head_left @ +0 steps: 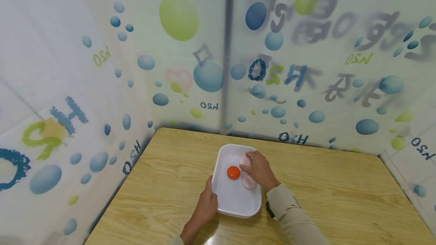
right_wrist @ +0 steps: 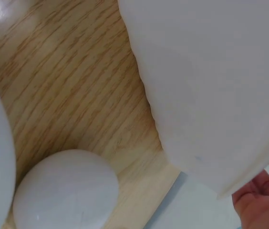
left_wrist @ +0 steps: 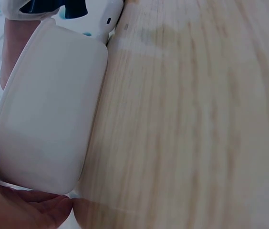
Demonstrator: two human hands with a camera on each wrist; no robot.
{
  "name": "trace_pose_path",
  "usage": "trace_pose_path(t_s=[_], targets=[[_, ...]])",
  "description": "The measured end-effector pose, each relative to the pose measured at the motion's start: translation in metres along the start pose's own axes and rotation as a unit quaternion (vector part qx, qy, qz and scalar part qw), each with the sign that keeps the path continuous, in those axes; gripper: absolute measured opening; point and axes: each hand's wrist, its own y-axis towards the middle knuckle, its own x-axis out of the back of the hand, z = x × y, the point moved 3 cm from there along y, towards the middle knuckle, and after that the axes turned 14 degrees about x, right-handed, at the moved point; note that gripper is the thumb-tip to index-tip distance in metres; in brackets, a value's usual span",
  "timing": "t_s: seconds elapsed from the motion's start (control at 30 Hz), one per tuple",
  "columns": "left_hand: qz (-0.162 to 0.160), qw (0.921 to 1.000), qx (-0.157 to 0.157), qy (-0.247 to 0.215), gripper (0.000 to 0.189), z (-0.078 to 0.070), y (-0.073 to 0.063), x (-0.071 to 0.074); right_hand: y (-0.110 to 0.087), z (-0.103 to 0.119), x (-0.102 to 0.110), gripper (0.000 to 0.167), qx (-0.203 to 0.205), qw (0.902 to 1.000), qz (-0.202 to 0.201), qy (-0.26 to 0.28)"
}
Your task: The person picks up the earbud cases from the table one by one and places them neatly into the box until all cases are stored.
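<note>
A white rectangular tub [head_left: 235, 201] with raised walls stands on the wooden table. My left hand [head_left: 207, 201] grips its left side; in the left wrist view, that hand's fingers [left_wrist: 44, 207] curl at the tub's lower corner. Inside, my right hand [head_left: 260, 169] holds a pale pink round object [head_left: 244, 160] near the far right corner, its fingers partly covering it. A second pale pink round object [head_left: 249, 182] lies just below the hand. Left of them sits a glossy orange-red round object [head_left: 233, 172]. From the right wrist, the tub's outer wall [right_wrist: 211, 95] hides these objects.
Wood-grained table [head_left: 327, 184] extends on both sides of the tub. A printed curtain [head_left: 289, 86] with bubbles and lettering hangs behind the far edge, and another stretches along the left. A dark band [head_left: 269, 210] shows at the right wrist. Smooth white rounded shapes [right_wrist: 67, 191] appear in the right wrist view.
</note>
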Motion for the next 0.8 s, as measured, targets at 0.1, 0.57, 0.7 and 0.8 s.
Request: trace_pose_path(t_s=[0.1, 0.57, 0.7, 0.8], targets=[[0.002, 1.0, 0.001, 0.0, 0.059, -0.001, -0.0004, 0.0002, 0.0006, -0.0016, -0.0016, 0.052, 0.006, 1.0, 0.004, -0.004], [0.013, 0.9999, 0.002, -0.006, 0.059, -0.0048, -0.0002, 0.0005, 0.0054, -0.0035, -0.0041, 0.052, 0.024, 0.9993, 0.015, -0.026], [0.012, 0.9999, 0.002, -0.004, 0.059, -0.0046, -0.0002, 0.0007, 0.006, -0.0031, -0.0049, 0.052, 0.027, 0.999, 0.018, -0.031], [0.012, 0.9999, 0.005, -0.003, 0.059, -0.0041, -0.0006, 0.0006, 0.0061, -0.0028, -0.0052, 0.053, 0.029, 0.9988, 0.018, -0.034]])
